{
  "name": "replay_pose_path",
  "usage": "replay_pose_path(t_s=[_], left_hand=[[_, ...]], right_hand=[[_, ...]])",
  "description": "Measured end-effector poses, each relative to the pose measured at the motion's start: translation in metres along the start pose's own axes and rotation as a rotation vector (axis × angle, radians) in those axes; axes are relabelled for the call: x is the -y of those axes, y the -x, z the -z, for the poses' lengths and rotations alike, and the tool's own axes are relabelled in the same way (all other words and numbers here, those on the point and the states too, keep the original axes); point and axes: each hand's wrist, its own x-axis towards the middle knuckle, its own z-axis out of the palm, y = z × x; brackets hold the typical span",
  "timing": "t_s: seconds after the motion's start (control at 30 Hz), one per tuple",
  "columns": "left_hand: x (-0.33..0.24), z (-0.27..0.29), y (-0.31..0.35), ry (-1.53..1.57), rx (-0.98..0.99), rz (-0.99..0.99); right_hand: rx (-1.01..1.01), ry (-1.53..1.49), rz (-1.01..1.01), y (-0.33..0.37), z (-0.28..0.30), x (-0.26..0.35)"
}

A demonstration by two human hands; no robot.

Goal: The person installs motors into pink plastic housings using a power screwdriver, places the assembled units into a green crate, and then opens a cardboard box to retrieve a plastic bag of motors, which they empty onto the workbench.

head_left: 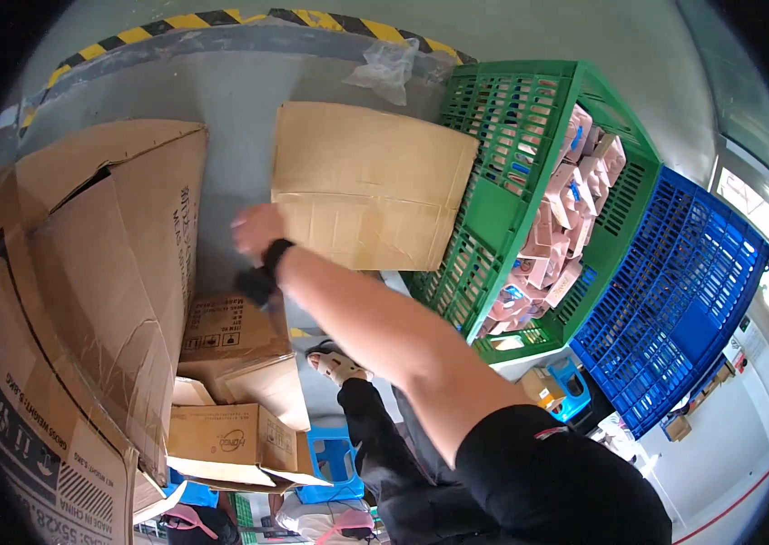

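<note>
My right hand [258, 231] reaches across from the lower right, with a black band [276, 257] on the wrist. It is blurred, and I cannot make out its fingers or anything in them. Just beside it, at the left edge of a flat sheet of brown cardboard [371, 182], the hand hangs over the grey floor. Below the wrist is a small dark blurred thing [257, 287], perhaps part of what is worn there. Large brown cardboard cartons [112, 245] stand to the left of the hand. My left hand does not show.
A green plastic crate [493, 213] full of pinkish boxes [559, 218] stands right of the sheet, a blue crate [675, 300] beyond it. Smaller cartons [221, 434] and a blue stool [330, 463] are lower left. Clear plastic film [384, 71] lies near striped floor tape [212, 18].
</note>
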Motion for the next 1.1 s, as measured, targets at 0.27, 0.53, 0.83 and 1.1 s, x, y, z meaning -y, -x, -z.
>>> replay_pose_path(t_s=[0.27,0.53,0.83,1.1], left_hand=[[0.046,0.012,0.045,-0.092,-0.043,-0.03],[0.052,-0.001,0.015,-0.136,0.055,-0.025],[0.065,0.003,-0.002,0.163,0.058,0.044],[0.067,-0.013,0.002,0.176,0.125,0.021]], right_hand=[[-1.114,-0.892,0.385,0.09,-0.061,-0.052],[-1.05,-0.434,0.376,0.082,-0.073,-0.126],[-1.185,-0.041,0.666,0.08,-0.056,-0.135],[-1.134,0.113,0.66,0.077,-0.059,-0.143]])
